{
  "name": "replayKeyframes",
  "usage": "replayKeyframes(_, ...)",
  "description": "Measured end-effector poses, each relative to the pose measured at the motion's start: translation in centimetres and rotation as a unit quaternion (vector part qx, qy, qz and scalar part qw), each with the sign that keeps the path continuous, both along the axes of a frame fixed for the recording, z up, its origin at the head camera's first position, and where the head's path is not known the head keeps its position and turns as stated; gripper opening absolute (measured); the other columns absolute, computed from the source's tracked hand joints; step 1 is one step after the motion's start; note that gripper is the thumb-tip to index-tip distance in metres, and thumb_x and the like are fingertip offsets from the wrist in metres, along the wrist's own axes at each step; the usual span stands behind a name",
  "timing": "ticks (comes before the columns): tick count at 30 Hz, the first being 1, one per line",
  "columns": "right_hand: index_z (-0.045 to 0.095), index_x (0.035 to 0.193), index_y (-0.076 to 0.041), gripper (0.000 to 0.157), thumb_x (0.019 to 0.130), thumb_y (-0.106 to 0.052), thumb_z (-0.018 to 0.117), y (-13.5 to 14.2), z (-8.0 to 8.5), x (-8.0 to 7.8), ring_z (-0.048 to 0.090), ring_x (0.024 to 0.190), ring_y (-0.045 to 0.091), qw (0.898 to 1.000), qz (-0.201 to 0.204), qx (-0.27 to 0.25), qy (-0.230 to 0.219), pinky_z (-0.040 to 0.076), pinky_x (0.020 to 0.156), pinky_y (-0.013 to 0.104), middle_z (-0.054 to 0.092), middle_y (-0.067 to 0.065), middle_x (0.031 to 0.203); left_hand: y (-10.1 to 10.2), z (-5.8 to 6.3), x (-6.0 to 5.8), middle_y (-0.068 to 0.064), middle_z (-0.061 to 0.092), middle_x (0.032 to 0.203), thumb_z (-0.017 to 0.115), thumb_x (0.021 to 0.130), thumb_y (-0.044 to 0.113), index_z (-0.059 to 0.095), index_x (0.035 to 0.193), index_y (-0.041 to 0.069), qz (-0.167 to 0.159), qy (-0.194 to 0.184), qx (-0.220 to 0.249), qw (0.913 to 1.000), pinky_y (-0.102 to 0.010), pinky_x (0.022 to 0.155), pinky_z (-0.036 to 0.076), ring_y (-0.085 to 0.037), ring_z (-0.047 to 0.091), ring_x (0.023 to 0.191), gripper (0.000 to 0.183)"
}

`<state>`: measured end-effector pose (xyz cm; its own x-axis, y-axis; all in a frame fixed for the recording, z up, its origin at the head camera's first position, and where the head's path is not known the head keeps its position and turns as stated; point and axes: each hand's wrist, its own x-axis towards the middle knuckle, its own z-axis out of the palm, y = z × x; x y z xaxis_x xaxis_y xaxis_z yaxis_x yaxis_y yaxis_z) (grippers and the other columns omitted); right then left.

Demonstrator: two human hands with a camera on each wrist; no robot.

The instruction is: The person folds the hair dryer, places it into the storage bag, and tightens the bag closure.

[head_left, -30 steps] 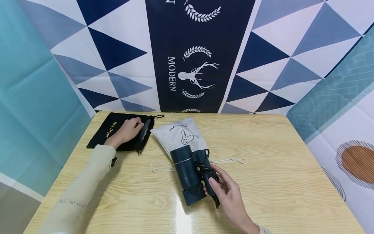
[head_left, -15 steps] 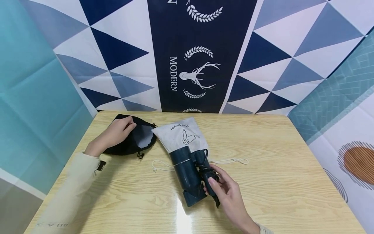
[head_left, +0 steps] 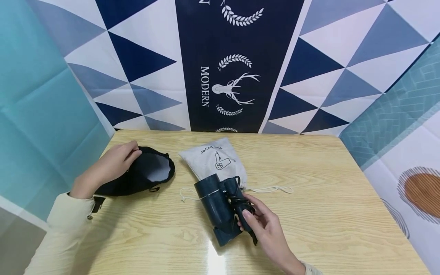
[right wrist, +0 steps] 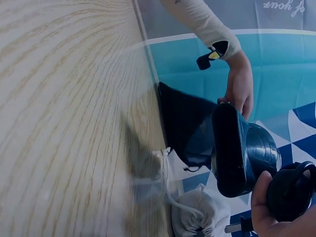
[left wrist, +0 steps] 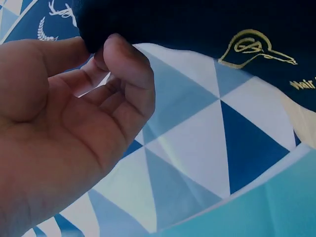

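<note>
My left hand (head_left: 111, 164) pinches the edge of a black drawstring bag (head_left: 134, 183) at the table's left. Its mouth gapes toward the right, showing a grey lining. In the left wrist view, thumb and fingertips meet at the rim of the bag (left wrist: 173, 24), which bears a gold hair dryer emblem. My right hand (head_left: 271, 233) grips a dark blue hair dryer (head_left: 214, 202) by its handle, around which a black cord is wound. The dryer's flat nozzle (right wrist: 227, 153) faces the right wrist camera. The bag's far side is hidden behind my left hand.
A white drawstring pouch (head_left: 220, 156), printed with a hair dryer drawing, lies just beyond the dryer. Its white cords spread to both sides. Everything is on or above a wooden table (head_left: 326, 214), with a patterned cloth (head_left: 223, 65) behind it.
My left hand has drawn the black bag left and nearer, lifting it so that its mouth spreads wider. The hair dryer has shifted slightly left and nearer in my right hand.
</note>
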<state>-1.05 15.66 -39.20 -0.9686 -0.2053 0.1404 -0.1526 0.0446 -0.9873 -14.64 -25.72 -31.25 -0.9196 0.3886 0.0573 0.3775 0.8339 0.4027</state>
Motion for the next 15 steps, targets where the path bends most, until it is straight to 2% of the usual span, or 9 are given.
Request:
replayKeyframes(4, 0.048, 0.143, -0.003, 0.041, 0.103, -0.006, 0.053, -0.2, 0.3, 0.0, 0.069, 0.081, 0.031, 1.000, 0.003, -0.002, -0.005, 0.059, 0.069, 0.040, 0.062, 0.030, 0.117, 0.6, -0.1, 0.9, 0.000, 0.040, 0.068, 0.043, 0.108, 0.021, 0.051, 0.091, 0.008, -0.020, 0.017, 0.009, 0.9996, -0.032, 0.060, 0.034, -0.014, 0.037, 0.057, 0.023)
replayKeyframes(9, 0.046, 0.143, 0.001, 0.041, 0.103, -0.005, 0.052, -0.6, 0.5, 0.1, 0.069, 0.078, 0.029, 0.999, 0.037, -0.020, -0.019, 0.059, 0.070, 0.040, 0.062, 0.031, 0.116, 2.1, -0.4, 2.1, 0.002, 0.039, 0.066, 0.047, 0.107, 0.018, 0.051, 0.090, 0.010, -0.045, 0.027, 0.020, 0.9984, -0.030, 0.059, 0.035, -0.011, 0.036, 0.056, 0.019)
replayKeyframes(15, 0.047, 0.142, 0.002, 0.040, 0.104, -0.010, 0.052, -0.9, 1.0, 0.3, 0.069, 0.078, 0.029, 0.995, 0.060, -0.034, -0.068, 0.059, 0.072, 0.039, 0.064, 0.028, 0.110, 4.2, -0.1, 3.7, 0.005, 0.034, 0.066, 0.048, 0.107, 0.017, 0.049, 0.086, 0.014, -0.083, 0.030, 0.023, 0.9958, -0.027, 0.058, 0.035, -0.007, 0.033, 0.056, 0.021)
